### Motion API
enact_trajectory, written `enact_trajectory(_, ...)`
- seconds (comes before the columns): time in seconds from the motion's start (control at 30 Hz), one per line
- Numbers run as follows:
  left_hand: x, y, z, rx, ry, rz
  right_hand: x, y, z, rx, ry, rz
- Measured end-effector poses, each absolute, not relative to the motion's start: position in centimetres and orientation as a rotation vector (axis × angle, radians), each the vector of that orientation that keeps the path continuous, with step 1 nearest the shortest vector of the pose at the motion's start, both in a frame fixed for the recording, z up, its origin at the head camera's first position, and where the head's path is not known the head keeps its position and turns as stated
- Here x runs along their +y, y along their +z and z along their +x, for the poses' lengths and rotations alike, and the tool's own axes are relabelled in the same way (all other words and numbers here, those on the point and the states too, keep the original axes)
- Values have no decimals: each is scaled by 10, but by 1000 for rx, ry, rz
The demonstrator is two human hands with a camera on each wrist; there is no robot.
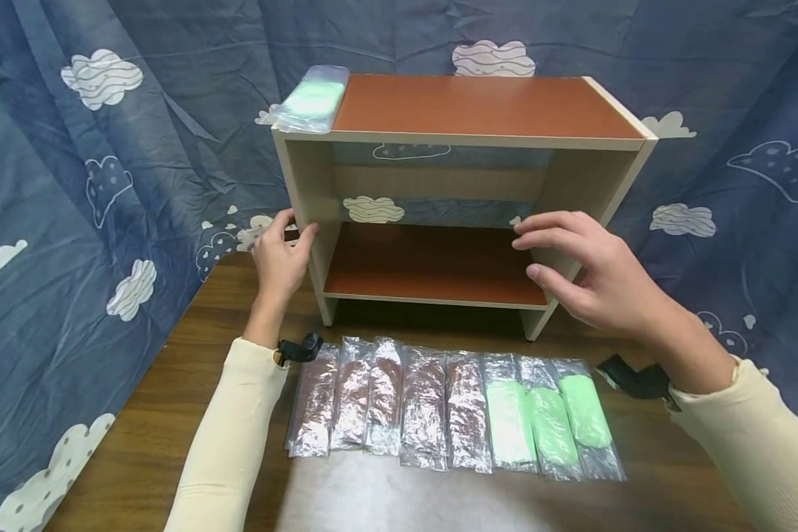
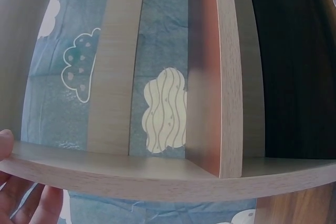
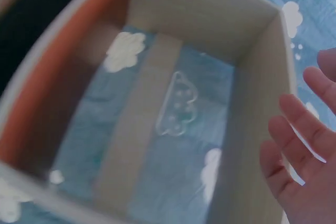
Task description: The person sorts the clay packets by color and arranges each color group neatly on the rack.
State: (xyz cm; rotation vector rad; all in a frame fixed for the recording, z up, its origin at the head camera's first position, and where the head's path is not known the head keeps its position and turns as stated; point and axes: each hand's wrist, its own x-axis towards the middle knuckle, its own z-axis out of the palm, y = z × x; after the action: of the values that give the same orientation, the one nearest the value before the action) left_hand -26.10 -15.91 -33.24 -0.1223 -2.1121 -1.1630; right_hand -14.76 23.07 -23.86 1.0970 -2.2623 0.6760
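Head view. Item: shelf unit (image 1: 479, 107), pale with red-brown boards, standing upright on the wooden surface (image 1: 199, 347), from 12 to 1 o'clock. On its top board, at 11 o'clock: a green packet (image 1: 314, 100) in clear wrap; whether single or stacked cannot be told. Left hand (image 1: 282, 255), at 9 o'clock: grasping the unit's left side panel (image 1: 315, 181) by its front edge. Right hand (image 1: 585, 273), at 3 o'clock: released, fingers loosely extended, before the unit's right side. At 6 o'clock, in front of the unit: five brown packets (image 1: 425, 406), clear-wrapped, in a row. Continuing the row towards 4 o'clock: three green packets (image 1: 552, 425). Both sleeves (image 1: 219, 436): cream. Backdrop: blue cloth (image 1: 173, 44) with white clouds.

Left wrist view. Left hand at 8 o'clock, thumb on the panel's inner side, fingers beyond its outer side. Lower board (image 2: 231, 77) towards 2 o'clock.

Right wrist view, blurred. Right hand at 4 o'clock, fingers spread, holding nothing. Left-hand fingertips at the unit's far edge, 1 o'clock.
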Motion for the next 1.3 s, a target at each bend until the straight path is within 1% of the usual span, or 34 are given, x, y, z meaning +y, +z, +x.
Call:
enact_trajectory(0.3, -158, -333, -261, -2098, -1158, -128, 283, -300, -120, -2406, 642, 898)
enact_trajectory(0.67, -158, -332, -261, -2104, -1170, -138, 329, -353, -99, -2549, 623, 706)
enact_trajectory(0.93, -160, -331, -260, -2106, -1194, -153, 351, -387, -90, -2776, 441, 448)
enact_trajectory(1.3, -159, -331, -259, -2101, -1184, -140, 359, -424, -85, -3150, 586, 122)
